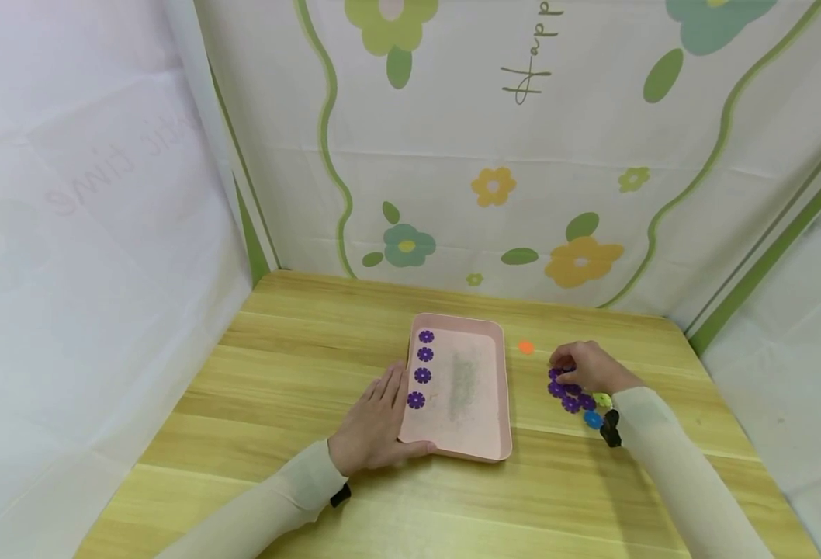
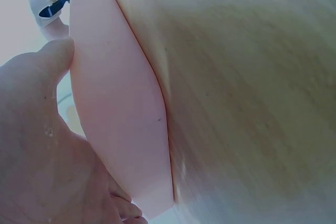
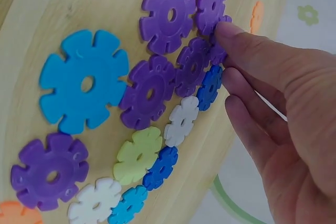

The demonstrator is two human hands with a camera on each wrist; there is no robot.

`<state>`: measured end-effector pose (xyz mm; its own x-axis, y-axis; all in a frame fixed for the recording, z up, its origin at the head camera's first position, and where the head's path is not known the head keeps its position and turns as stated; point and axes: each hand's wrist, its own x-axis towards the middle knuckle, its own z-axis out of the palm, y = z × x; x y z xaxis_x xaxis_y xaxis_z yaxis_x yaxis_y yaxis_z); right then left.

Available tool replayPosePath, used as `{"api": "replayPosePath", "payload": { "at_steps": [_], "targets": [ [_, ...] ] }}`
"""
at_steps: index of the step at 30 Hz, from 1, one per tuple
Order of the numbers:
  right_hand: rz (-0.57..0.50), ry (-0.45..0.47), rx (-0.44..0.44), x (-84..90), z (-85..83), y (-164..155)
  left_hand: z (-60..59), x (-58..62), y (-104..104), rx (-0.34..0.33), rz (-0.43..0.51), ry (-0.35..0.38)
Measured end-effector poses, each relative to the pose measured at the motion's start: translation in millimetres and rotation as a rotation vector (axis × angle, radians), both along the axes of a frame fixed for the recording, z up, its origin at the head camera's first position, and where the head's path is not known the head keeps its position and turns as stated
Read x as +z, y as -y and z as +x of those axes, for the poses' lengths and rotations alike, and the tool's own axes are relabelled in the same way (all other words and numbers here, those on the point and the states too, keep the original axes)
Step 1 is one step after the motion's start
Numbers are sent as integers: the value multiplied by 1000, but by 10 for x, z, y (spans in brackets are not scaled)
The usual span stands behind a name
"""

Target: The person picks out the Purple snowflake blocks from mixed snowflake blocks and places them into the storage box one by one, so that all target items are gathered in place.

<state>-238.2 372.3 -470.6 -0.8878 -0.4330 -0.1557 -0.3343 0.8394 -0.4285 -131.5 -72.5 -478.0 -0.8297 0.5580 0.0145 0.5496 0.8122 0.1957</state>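
A pink tray (image 1: 483,427) lies on the table with a column of purple snowflake discs (image 1: 422,376) along its left side. My left hand (image 1: 372,427) rests against the tray's near-left corner, fingers straight along the left wall and thumb at the near wall. Right of the tray, my right hand (image 1: 592,368) is over a cluster of purple discs (image 1: 571,404). In the right wrist view, its thumb and a mostly hidden forefinger pinch a purple snowflake disc (image 3: 217,51), partly covered by the thumb. Other purple discs (image 3: 168,15) lie flat close by.
Beside the purple cluster lie a light blue disc (image 3: 84,81), a yellow-green disc (image 3: 137,156), white discs (image 3: 181,121) and dark blue discs (image 3: 210,88). An orange disc (image 1: 525,347) sits between tray and right hand. Flower-printed cloth (image 1: 452,140) hangs behind the table (image 1: 292,349).
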Motion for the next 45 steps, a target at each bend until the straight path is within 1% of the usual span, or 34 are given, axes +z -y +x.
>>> {"api": "replayPosePath", "payload": {
  "at_steps": [2, 8, 12, 16, 19, 22, 26, 31, 39, 41, 45],
  "targets": [
    [-3, 10, -11, 0, -1, -1, -1, -6, 2, 2, -2, 1],
    [-8, 45, -38, 25, 4, -11, -10, -16, -1, -9, -9, -27],
    [-34, 87, -23, 67, 12, -8, -10, -19, 3, -8, -8, -19],
    [-44, 125, -4, 162, 34, 7, -7, -23, 7, -11, 0, -26],
    [-42, 136, 8, 264, 62, 41, -4, -23, 8, -17, 7, -32],
    [-46, 133, 23, 362, 92, 112, 1, -16, 9, -15, 10, -20],
    [-89, 145, 39, 482, 133, 275, 3, -2, 5, -5, 7, -1],
    [-157, 183, 60, 567, 180, 550, 0, 2, -1, -2, 8, 6],
    [-219, 253, 123, 579, 273, 1072, -3, 0, -2, 3, 12, 16],
    [-233, 269, 130, 566, 307, 1206, -1, 4, -3, 4, 12, 16],
    [-246, 269, 155, 506, 360, 1459, 3, 12, -5, 8, 3, 15]
  ]
}}
